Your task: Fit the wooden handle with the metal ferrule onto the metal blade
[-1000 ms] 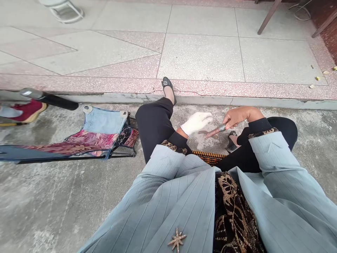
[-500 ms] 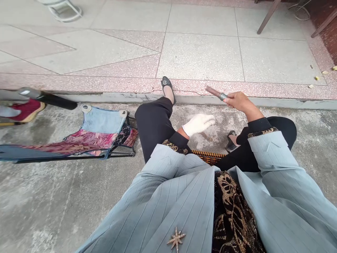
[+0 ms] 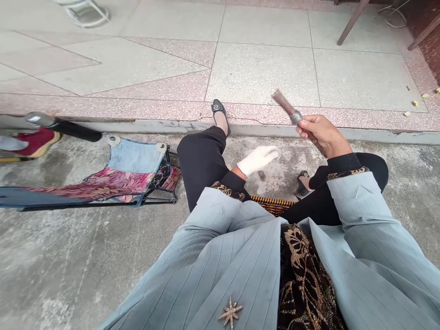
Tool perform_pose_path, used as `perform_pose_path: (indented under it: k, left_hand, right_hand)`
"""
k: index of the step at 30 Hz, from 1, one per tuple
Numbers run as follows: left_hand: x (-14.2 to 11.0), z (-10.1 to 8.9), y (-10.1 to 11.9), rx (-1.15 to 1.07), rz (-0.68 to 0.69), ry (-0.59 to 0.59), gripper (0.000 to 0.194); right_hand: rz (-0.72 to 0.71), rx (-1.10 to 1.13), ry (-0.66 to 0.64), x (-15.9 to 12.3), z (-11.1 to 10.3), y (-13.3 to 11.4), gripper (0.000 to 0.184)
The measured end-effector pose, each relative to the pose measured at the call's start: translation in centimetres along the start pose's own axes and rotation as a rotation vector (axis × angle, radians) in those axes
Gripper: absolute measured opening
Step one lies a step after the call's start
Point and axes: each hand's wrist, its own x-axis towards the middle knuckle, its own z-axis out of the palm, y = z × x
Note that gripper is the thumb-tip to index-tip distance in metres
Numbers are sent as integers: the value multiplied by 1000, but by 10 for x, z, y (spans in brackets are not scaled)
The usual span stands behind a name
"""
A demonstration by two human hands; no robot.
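Observation:
My right hand (image 3: 321,133) is closed round the lower end of a brown wooden stick (image 3: 283,101). Silvery wire (image 3: 296,116) is wound in a coil on that stick, just above my fingertips. The stick tilts up and to the left over the step. My left hand (image 3: 259,159), in a white knitted glove, is lower and to the left, its fingers pressed together. A faint thin strand runs from the coil down towards the gloved fingertips. Below the glove a small brownish thing (image 3: 261,175) shows; I cannot tell what it is or whether the glove touches it.
A folding chair (image 3: 137,156) with denim and floral cloth stands at left, near a black tube (image 3: 77,129) and another person's red shoe (image 3: 37,140). Ahead runs a low step edge (image 3: 165,126) to a tiled floor. Wooden legs (image 3: 352,20) stand at upper right.
My right hand has turned, and the stick now points more steeply upward. The gloved left hand is nearly where it was. The brownish thing under it looks shorter.

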Motion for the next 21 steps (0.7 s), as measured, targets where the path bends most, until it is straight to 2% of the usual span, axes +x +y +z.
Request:
perform_pose_path:
  k: [2,4,6,8,10,12,13,15,16,17,18,19,21]
  left_hand:
    - [1,4,-2,94,10,-76,33]
    - [1,7,-1,157,54,-101,31]
    - [0,7,1,207,110,-77,31]
    - [-2,6,4,280,145,-38,30]
    - [-6,2,5,343,140,31,30]
    - [-8,-3,4,352,95,132,30]
    - [-9,-5,3,335,66,188,30]
    - [-10,-11,2,269,-1,298,30]
    - [-10,-14,2,225,-39,351,29]
    - [-9,-16,2,178,-80,403,29]
    - [-8,-18,2,133,-122,453,29]
    - [-7,-18,2,93,-161,488,30]
    - [-4,-16,4,28,-203,477,30]
  right_hand:
    - [13,7,187,8,-1,9,42]
    - [80,-100,306,16,-4,19,41]
    - [184,-310,338,22,-6,26,35]
    - [277,-589,279,25,-6,31,29]
    - [333,-873,137,26,-5,34,25]
    - [408,-1042,-130,24,-2,36,24]
    - [457,-1041,-321,23,-1,36,24]
    - [524,-871,-731,18,2,33,28]
    - [519,-742,-896,16,3,30,32]
    - [482,-611,-1007,12,3,26,36]
    - [424,-493,-1057,9,3,20,39]
    - [353,-394,-1050,6,3,14,42]
    - [207,-226,-893,-1,1,3,42]
